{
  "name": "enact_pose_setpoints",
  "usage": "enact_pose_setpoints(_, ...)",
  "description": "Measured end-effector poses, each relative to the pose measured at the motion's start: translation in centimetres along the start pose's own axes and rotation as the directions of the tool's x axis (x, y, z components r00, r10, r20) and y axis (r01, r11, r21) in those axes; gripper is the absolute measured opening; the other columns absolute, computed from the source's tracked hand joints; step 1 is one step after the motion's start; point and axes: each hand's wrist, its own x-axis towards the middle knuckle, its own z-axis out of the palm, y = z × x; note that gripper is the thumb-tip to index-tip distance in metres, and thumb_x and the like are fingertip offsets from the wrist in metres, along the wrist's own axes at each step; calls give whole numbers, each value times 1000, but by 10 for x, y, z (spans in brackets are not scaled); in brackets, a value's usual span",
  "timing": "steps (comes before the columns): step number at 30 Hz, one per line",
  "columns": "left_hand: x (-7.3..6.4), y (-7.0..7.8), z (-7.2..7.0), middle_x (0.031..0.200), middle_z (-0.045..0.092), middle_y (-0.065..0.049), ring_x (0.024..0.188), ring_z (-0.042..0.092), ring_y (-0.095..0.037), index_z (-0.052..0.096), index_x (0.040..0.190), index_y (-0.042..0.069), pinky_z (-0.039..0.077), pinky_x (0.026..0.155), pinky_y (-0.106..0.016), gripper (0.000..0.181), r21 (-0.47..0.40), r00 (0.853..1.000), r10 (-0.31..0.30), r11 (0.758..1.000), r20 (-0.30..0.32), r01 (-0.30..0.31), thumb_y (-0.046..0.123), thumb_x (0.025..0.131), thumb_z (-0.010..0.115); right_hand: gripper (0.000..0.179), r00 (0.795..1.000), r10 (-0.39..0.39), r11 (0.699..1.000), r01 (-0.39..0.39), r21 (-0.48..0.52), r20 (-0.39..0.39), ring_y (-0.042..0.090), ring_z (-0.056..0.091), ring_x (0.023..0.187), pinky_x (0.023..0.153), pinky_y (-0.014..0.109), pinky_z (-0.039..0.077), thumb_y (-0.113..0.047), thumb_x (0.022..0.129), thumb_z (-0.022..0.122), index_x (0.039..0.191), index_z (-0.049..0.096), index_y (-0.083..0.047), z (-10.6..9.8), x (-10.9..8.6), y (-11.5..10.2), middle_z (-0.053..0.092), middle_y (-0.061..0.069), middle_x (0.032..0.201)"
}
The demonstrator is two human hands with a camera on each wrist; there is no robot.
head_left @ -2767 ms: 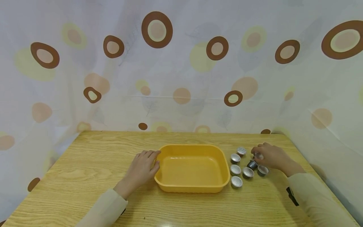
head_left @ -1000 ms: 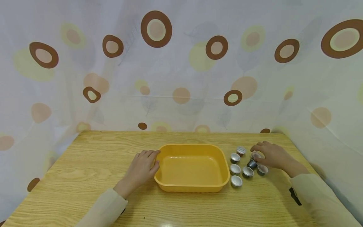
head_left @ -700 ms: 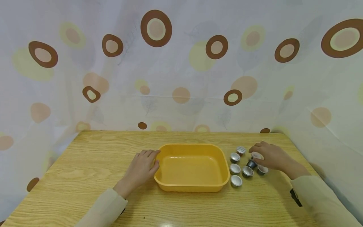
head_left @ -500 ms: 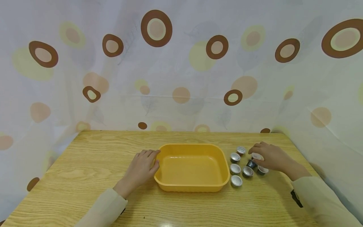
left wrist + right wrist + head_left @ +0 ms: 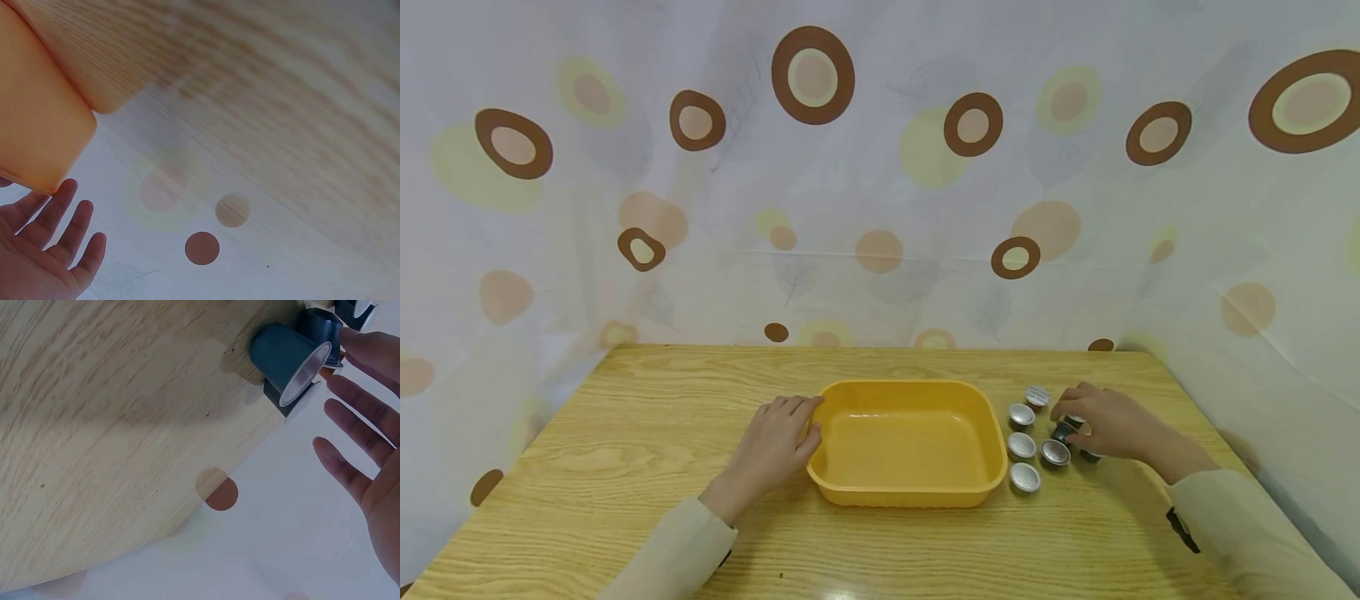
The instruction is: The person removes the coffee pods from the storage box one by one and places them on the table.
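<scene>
My left hand [image 5: 775,442] rests at the left end of a yellow rectangular tub [image 5: 820,492], its fingertips touching the rim. In the left wrist view those fingers [image 5: 78,225] are spread and fairly straight beside the tub's corner. My right hand [image 5: 1108,422] hovers over a group of coffee capsules right of the tub, thumb and forefinger on either side of a dark coffee capsule [image 5: 1063,432] lying on its side. The right wrist view shows loosely extended fingers [image 5: 356,428] near a dark blue capsule [image 5: 319,328]; the thumb is hidden there. A teal capsule [image 5: 284,359] lies closer to that camera.
Several silver-lidded capsules, including a front one [image 5: 1025,477], stand in a column along the tub's right side. A capsule with a printed lid [image 5: 1037,397] stands at the back. Patterned cloth [image 5: 880,192] hangs behind the wooden table [image 5: 662,433] and at its sides.
My right hand has shifted slightly left and toward the front, from the capsule at the back to over the dark one. The left hand and tub have not moved.
</scene>
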Motion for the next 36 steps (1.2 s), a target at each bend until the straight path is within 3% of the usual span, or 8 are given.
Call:
enact_pose_setpoints(6,0,0,0,110,63,-2,102,56,-22,57,121,11,44,88,-40,35,-6,1000,-5,1000,1,5,23,89,53,24,999,-34,999,34,-5,-14,22,58,85,69,37,51,-12,68,76,90,68,-17,5,1,2,61,-3,92)
enact_pose_setpoints(21,-1,-1,1,110,63,-2,102,56,-22,57,122,11,45,87,-40,35,5,1000,11,1000,-15,-11,24,89,52,26,995,-103,994,102,-44,-16,15,52,79,62,30,47,-11,65,78,86,66,-19,12,5,4,59,-4,89)
enact_pose_setpoints(27,-1,-1,2,109,63,-1,102,56,-22,57,121,11,45,87,-41,35,5,1000,11,1000,-20,-11,23,89,54,25,992,-125,991,123,-59,-30,16,52,81,63,33,46,-12,66,78,85,65,-19,13,6,5,60,-5,90)
enact_pose_setpoints(36,-1,-1,2,109,63,-2,102,56,-22,57,122,11,45,87,-40,35,4,1000,10,1000,-13,-10,24,89,53,26,997,-83,996,82,-34,-13,15,52,81,63,35,45,-14,65,80,85,65,-21,13,7,7,63,-5,90)
